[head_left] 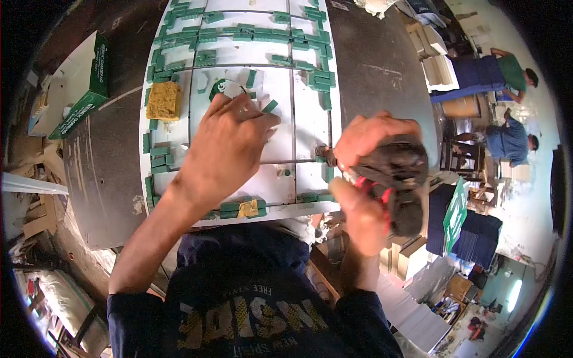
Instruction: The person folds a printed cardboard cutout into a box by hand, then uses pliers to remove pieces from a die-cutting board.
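A white board (268,137) with thin dark strips and green blocks (256,34) fixed along them lies on the dark table. My left hand (230,134) is over the board with its fingers bent down near a small green piece (270,106); the fingertips are partly hidden. To the right, my right hand (367,203) grips a dark power tool (397,185) with red parts, slightly blurred, at the board's right edge. A yellow sponge-like block (163,101) rests on the board's left side.
An open green and white box (77,89) stands at the left of the dark table (113,161). Two people (510,140) are at the far right, near stacked sheets (440,73) and dark stacks (477,238). A crumpled white cloth (375,7) lies at the top.
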`<action>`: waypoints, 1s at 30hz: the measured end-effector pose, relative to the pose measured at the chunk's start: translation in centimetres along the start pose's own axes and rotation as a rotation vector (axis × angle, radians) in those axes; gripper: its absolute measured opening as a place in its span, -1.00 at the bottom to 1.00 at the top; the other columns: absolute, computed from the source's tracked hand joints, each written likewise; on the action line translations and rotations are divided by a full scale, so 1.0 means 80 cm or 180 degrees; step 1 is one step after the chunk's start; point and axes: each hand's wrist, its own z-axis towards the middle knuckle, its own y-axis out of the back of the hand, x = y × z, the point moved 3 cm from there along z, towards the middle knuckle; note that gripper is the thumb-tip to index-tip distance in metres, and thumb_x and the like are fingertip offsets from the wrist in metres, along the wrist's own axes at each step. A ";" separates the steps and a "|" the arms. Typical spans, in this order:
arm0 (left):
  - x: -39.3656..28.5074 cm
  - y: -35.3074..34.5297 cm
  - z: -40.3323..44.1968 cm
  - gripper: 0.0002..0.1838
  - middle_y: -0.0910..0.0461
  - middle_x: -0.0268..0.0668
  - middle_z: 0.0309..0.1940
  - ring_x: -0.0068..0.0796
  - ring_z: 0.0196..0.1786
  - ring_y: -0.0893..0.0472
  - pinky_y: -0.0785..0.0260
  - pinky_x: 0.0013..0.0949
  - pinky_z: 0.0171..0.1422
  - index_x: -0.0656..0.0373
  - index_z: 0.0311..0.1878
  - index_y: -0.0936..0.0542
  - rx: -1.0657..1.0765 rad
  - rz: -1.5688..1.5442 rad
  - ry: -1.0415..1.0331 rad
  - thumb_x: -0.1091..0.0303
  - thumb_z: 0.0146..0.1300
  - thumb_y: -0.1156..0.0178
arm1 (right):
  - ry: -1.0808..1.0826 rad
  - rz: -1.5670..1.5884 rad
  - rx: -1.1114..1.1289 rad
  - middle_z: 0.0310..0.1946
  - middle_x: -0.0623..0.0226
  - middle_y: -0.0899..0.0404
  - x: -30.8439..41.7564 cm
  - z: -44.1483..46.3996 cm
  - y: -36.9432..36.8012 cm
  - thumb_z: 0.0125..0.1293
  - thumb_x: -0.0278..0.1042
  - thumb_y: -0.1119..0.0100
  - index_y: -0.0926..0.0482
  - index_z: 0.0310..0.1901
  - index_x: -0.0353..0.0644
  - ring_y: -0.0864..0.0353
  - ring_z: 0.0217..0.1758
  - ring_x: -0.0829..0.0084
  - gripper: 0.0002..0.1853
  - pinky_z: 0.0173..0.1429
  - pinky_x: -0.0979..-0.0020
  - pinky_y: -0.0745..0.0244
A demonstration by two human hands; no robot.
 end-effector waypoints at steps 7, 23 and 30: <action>0.006 -0.008 -0.005 -0.82 -0.76 -0.36 -0.08 -0.41 0.08 -0.59 -0.21 -0.21 0.32 0.15 -0.09 -0.74 0.0090 0.0341 -0.0287 0.42 0.25 -0.31 | -0.0191 0.2457 -0.0657 -0.35 0.32 -0.34 -0.049 0.006 0.121 0.03 -0.38 -0.14 -0.38 -0.18 -0.19 -0.22 -0.36 0.44 -0.71 -0.26 0.34 -0.15; -0.007 -0.010 0.005 -0.81 -0.57 -0.36 0.08 -0.32 0.26 -0.45 -0.14 -0.11 0.27 0.08 -0.19 -0.68 0.0149 0.0569 -0.0025 0.51 0.11 -0.38 | 0.0038 0.2754 -0.1269 -0.37 0.35 -0.27 -0.042 -0.016 0.126 0.00 -0.40 -0.07 -0.34 -0.20 -0.16 -0.18 -0.37 0.45 -0.72 -0.28 0.35 -0.18; -0.002 -0.011 0.010 -0.73 -0.54 -0.29 0.18 -0.27 0.35 -0.37 -0.11 -0.08 0.31 0.07 -0.06 -0.72 0.0088 0.0558 0.0088 0.52 0.14 -0.35 | 0.0972 -0.0462 -0.0122 -0.41 0.28 -0.27 0.055 -0.026 0.155 0.02 -0.41 -0.08 -0.33 -0.32 -0.10 -0.25 -0.32 0.40 -0.82 -0.25 0.35 -0.16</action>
